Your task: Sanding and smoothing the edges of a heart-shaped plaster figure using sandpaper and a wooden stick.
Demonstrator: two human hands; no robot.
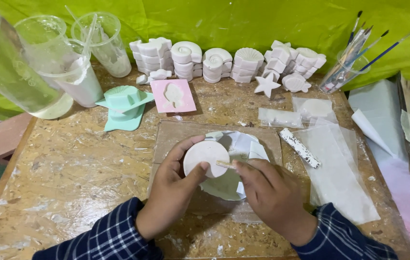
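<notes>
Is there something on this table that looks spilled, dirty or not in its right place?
Yes. The wooden table is smeared with dried white residue, and the plastic cups at the back left are coated with it too. One star-shaped cast lies apart from the neat stacks of white casts. Nothing looks broken.

2 hands are seen: the left hand (173, 185) and the right hand (272, 192). 1 round white plaster disc (205, 156) is counted between them, with 1 thin stick (226, 164) against it. 3 clear plastic cups (94, 36) are counted at the back left, and 1 more cup holding paintbrushes (346, 70) at the back right. 2 silicone moulds are counted: 1 mint green mould (124, 107) and 1 pink mould (172, 95). 1 plaster starfish (266, 85) is seen. The stacked plaster casts (214, 61) cannot be counted exactly.
</notes>
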